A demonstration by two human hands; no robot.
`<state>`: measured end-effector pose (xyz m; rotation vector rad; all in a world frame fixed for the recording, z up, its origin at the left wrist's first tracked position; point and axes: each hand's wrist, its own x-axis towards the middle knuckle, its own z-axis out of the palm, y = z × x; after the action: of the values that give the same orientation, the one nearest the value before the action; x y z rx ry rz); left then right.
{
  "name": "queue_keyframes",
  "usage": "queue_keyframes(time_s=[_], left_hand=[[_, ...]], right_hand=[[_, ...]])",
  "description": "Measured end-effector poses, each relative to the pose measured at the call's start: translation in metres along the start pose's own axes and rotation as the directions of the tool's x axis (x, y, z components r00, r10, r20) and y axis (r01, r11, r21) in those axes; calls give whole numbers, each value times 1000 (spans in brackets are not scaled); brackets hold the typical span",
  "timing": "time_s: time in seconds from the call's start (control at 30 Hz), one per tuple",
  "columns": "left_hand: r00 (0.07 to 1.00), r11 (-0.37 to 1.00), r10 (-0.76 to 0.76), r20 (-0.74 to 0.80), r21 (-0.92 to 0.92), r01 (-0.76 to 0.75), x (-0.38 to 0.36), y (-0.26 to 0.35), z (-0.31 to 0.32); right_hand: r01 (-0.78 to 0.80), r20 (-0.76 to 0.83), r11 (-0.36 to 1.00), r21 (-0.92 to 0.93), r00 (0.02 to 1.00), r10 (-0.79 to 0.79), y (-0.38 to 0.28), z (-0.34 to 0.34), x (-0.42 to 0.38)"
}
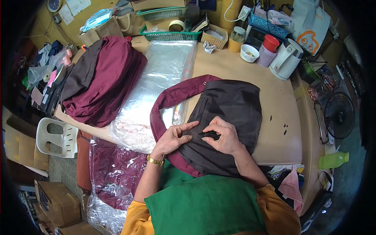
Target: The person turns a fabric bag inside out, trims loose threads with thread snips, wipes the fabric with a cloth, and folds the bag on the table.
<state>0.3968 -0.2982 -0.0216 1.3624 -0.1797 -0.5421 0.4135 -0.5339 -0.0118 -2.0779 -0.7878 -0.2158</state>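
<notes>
A dark brown fabric bag (235, 105) with a maroon strap (176, 92) lies on the table in front of me. My left hand (171, 139) rests on its lower left part, thumb and index finger spread apart beside a seam. Just to the right, my right hand (224, 137) is closed in a pinch around a small black tool (209, 135), whose tip is right at the fabric between both hands. I cannot tell what kind of tool it is.
A pile of maroon and dark bags (105, 82) lies at the left, beside clear plastic sheets (168, 58). Green baskets (170, 36), a white bowl (249, 53) and an electric kettle (286, 59) line the back. A black fan (339, 114) stands at the right.
</notes>
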Motion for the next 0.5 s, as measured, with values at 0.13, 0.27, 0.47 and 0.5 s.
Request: queue_keyframes(time_s=[0.13, 0.27, 0.47, 0.5], left_hand=[[1000, 999, -3, -1, 49, 3, -5, 11, 2], [1000, 999, 10, 29, 32, -11, -3, 2, -3], [998, 998, 58, 4, 16, -58, -2, -1, 0], [985, 962, 141, -98, 250, -112, -4, -5, 3]], right_hand=[[3, 8, 1000, 2, 1000, -3, -4, 8, 0], [15, -22, 1000, 1, 1000, -15, -3, 12, 0], [-69, -32, 985, 160, 997, 75, 1, 17, -3], [-65, -45, 986, 150, 996, 73, -2, 10, -2]])
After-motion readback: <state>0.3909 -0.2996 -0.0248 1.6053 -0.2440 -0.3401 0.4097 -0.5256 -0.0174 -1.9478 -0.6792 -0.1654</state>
